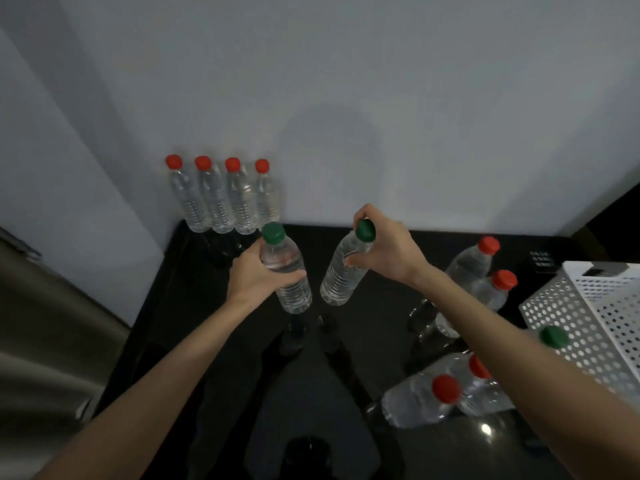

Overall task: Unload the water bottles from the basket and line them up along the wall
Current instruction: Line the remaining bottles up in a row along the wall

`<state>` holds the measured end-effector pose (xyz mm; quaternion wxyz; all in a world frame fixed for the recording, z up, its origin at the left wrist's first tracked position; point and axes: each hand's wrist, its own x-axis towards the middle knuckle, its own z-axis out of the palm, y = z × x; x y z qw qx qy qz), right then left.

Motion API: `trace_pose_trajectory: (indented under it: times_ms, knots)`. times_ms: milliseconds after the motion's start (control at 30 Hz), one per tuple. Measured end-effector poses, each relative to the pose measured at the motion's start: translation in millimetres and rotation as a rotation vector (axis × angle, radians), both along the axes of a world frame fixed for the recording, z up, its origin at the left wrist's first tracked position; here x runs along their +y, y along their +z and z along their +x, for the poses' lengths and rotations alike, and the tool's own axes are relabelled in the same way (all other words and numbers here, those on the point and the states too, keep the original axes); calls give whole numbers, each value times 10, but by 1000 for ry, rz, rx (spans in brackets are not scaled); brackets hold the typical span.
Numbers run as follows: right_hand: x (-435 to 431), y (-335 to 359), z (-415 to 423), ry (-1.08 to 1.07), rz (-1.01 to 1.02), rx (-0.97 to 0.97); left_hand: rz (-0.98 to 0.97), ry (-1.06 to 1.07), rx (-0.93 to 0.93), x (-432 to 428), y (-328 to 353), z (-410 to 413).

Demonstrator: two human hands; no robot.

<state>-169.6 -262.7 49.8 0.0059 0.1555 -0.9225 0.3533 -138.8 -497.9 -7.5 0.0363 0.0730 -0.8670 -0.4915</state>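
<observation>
Holding a green-cap bottle [289, 275] by its middle, the left hand [256, 271] grips tight. The right hand [384, 247] pinches another green-cap bottle [341, 275] near its top. Four red-cap bottles [221, 199] stand along the wall [346, 81]. The white basket [588, 306] sits right on the black counter [207, 306].

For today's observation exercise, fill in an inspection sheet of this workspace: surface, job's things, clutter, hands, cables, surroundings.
Surface: glossy black counter, reflective.
Job's things: four red-capped bottles upright along the wall; four more red-capped bottles beside the white perforated basket; one loose green cap showing by the basket.
Clutter: small black card.
Hands: left hand grips a green-capped bottle; right hand holds another near the neck.
Cables: nothing seen.
Surroundings: grey curtain-like surface at left.
</observation>
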Motion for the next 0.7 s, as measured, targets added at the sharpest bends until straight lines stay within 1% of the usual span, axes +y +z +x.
trace_pose_trajectory:
  times_ms: [167, 333, 500, 700]
  knots:
    - [-727, -16, -254, 38, -4, 5, -27, 53, 24, -766, 27, -312]
    - [-1419, -152, -537, 35, -27, -16, -28, 54, 41, -1410, -25, -608]
    - [-1988, -320, -800, 36, -59, 5, -32, 117, 38, -1812, -170, -917]
    - [-2468, -439, -1160, 68, -19, 42, 25, 180, 10, -2117, -369, -1279]
